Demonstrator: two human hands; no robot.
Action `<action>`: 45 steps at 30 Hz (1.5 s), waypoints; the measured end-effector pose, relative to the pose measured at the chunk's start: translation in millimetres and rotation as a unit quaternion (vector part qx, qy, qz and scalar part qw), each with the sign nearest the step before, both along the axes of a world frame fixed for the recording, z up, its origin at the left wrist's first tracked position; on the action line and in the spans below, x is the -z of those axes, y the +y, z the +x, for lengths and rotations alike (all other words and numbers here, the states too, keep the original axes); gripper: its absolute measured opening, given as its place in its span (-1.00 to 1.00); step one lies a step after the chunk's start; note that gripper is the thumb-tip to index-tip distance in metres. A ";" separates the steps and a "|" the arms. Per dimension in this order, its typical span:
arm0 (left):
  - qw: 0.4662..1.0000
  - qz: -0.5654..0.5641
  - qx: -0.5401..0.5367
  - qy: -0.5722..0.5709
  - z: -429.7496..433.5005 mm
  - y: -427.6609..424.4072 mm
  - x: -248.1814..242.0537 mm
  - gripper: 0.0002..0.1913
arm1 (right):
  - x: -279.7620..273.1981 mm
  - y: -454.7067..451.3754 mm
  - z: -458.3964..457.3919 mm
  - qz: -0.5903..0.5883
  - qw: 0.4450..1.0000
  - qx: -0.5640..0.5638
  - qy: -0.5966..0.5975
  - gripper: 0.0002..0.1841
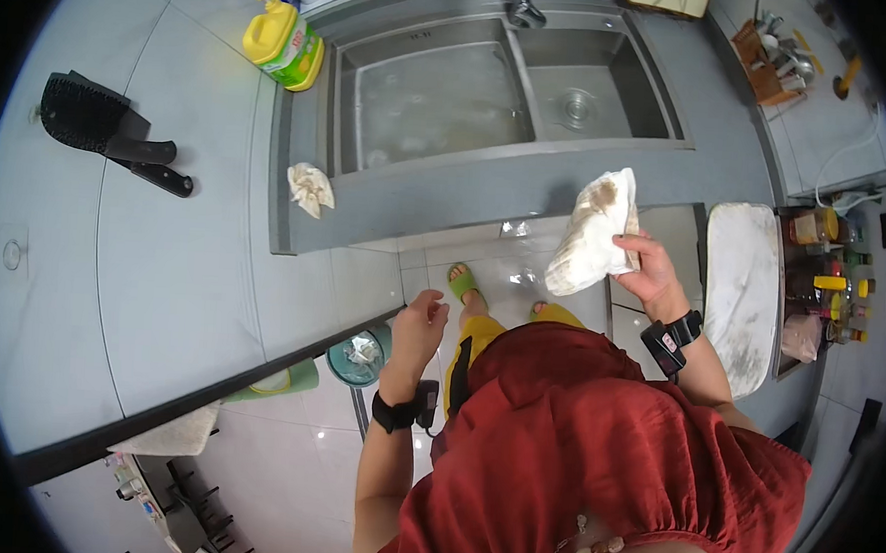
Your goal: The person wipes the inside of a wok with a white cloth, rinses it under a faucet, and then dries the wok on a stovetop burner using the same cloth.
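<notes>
My right hand [650, 272] grips a folded white cloth [594, 235] with brown stains, its thumb on top. The cloth is off the surface, in front of the sink's grey front ledge [447, 205]. My left hand [417, 335] hangs in the air beside the counter edge, fingers loosely curled, with nothing visible in it. Ahead is a steel double sink [527, 82]. Cloudy water lies in the wide left basin [437, 96], while the drain shows in the right basin [576, 109]. A crumpled off-white cloth [311, 189] rests at the sink's left front corner.
A yellow-green detergent jug [286, 47] stands left of the sink, below the faucet's [526, 12] level. Two black-handled kitchen knives [141, 152] lie on the left counter [181, 263]. A lined bin [360, 358] sits below my left hand. Bottles [833, 282] and a stained white board [741, 292] are right.
</notes>
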State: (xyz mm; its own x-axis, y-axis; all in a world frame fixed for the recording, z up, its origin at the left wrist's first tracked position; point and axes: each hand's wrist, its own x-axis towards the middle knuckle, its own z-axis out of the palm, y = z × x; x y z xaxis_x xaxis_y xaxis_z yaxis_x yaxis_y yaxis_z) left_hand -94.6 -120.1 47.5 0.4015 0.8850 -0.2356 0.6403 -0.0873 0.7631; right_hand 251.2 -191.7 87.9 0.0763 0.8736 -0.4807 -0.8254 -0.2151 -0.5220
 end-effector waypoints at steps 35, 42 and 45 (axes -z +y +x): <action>0.836 -0.284 -0.080 -0.462 105.3 207.7 -45.3 -0.80 | -8.5 158.2 -9.3 0.026 0.968 -0.087 -0.234 -0.73; 0.836 -0.334 -0.121 -0.417 109.7 214.8 -17.2 -0.80 | 19.1 164.3 3.2 -0.021 0.975 -0.098 -0.196 -0.75; 0.840 -0.354 -0.137 -0.386 111.0 217.1 -4.9 -0.80 | 26.8 164.8 7.6 -0.037 0.972 -0.121 -0.199 -0.77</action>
